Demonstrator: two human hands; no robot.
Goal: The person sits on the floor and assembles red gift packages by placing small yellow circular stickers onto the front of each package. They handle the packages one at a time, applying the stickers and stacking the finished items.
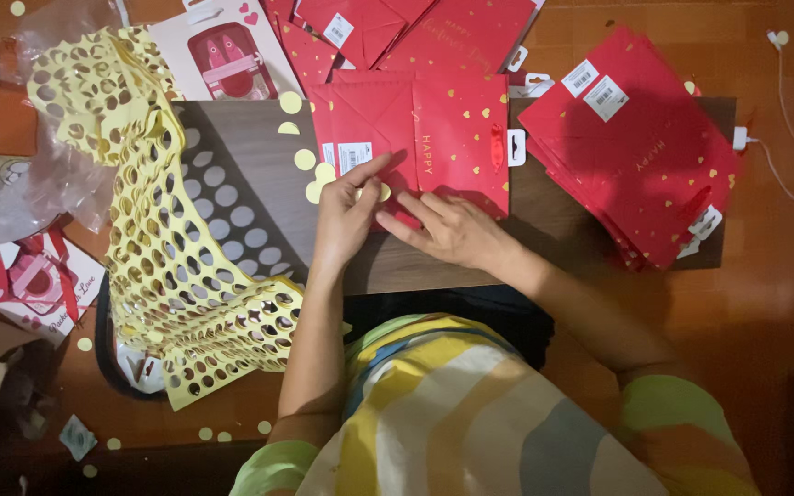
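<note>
I press both hands onto a flat red paper gift bag (420, 138) that lies on a dark wood-grain board (250, 174) in front of me. The bag is matte red, square-cornered, scattered with small gold hearts and pale lettering, with white barcode labels near its left edge and a white plastic hang tab on its right side. My left hand (346, 216) is curled, thumb and forefinger pinched on a small round yellow sticker (383, 192) at the bag's lower left corner. My right hand (452, 230) lies mostly open, fingers stretched flat and touching the bag's lower edge, gripping nothing.

Just left of my left hand, loose yellow paper dots (314, 174) sit on the board. Further left sprawls a long yellow backing sheet (167, 266), punched full of round holes like a net, rumpled and folded over itself. To the right rests a fanned stack of red bags (636, 147), and more of them overlap beyond the board.
</note>
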